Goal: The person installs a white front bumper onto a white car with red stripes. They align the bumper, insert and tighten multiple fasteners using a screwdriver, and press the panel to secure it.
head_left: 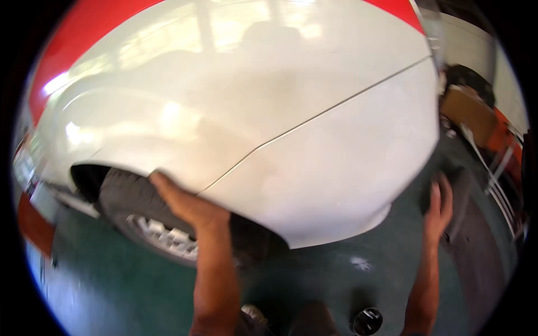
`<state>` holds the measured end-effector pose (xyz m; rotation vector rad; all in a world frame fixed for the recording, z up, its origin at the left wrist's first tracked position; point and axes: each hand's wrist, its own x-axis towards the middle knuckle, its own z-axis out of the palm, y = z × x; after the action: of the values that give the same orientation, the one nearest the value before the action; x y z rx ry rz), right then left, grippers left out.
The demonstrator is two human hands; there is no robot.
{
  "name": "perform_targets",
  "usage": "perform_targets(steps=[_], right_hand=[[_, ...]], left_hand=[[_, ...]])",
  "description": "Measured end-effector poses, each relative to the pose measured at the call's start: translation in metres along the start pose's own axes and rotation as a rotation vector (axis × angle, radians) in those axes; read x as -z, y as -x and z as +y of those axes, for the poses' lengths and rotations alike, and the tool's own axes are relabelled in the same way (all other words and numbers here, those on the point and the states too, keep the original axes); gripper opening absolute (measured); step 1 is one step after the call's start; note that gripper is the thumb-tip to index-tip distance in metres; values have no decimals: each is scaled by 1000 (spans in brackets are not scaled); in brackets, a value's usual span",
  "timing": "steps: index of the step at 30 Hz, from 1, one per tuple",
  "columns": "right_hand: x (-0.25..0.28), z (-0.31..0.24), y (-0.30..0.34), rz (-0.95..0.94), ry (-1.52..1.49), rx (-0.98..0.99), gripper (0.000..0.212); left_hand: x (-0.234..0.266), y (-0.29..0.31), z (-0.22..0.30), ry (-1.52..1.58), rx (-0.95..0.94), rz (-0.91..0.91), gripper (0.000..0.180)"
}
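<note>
A large white car body panel [330,173] fills the middle, a dark seam running from the wheel arch up to the right. My left hand [193,208] is at the arch edge, over the tyre [126,196], its visible fingers stretched toward the upper left. Part of that hand is blurred, and whether it touches the panel's edge is unclear. Off the panel's right end, my right hand [440,207] hovers with fingers up and apart, holding nothing. A dark grey, cloth-like shape [476,252] lies right beside it.
Red bodywork [92,39] borders the white at the top left. On the green floor [140,297] near my feet is a round dark object [368,321] with a shiny top. Orange and brown items [476,112] and pale metal bars [499,173] crowd the far right.
</note>
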<state>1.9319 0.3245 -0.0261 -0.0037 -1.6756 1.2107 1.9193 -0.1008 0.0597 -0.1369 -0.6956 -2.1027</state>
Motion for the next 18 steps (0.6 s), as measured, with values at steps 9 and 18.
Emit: perform_targets(steps=[9,18], right_hand=[[-113,-173,-222,227,-64,527,49],[-149,-177,-216,158,113,750,53]], left_hand=[[-5,1,-7,-253,-112,212,66],[47,-25,-10,-646,-347,298,66]])
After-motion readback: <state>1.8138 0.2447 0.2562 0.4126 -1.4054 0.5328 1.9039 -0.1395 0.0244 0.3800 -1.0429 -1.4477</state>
